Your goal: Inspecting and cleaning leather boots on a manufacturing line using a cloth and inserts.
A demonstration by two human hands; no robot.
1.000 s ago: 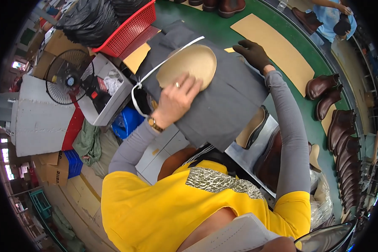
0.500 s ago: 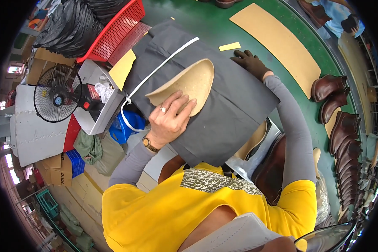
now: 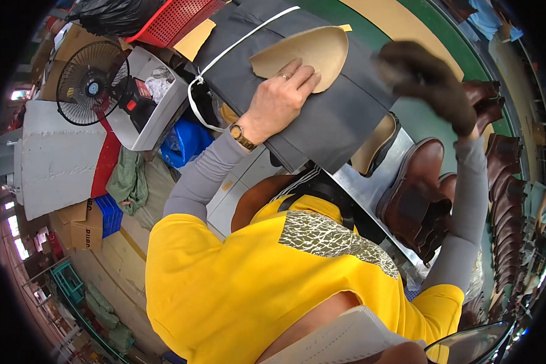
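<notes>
A tan, curved piece shaped like a shoe insole point(image 3: 327, 54) rests over the dark grey sheet point(image 3: 346, 124). My bare left hand point(image 3: 276, 106), with a ring and a wristwatch, has its fingers closed on the insole's near edge; the thumb is hidden. My right hand point(image 3: 428, 82), in a dark brown glove, is raised beyond the sheet's right edge and smeared by motion. Nothing can be made out in it. Beneath the sheet's near right corner, another tan insole-like piece point(image 3: 373, 148) shows beside a metal surface with brown leather boots point(image 3: 421, 173).
A white string point(image 3: 242, 42) crosses the sheet. To the left stand a black fan point(image 3: 92, 88), a white box point(image 3: 158, 121) and a red basket point(image 3: 176, 21). A row of brown boots point(image 3: 506, 200) lines the green table's right edge. A long tan board point(image 3: 388, 18) lies at the back.
My gloved right hand has left the table by the sheet's far right edge and swung right and nearer. The view has shifted, showing more of the boots. My left hand stays on the insole.
</notes>
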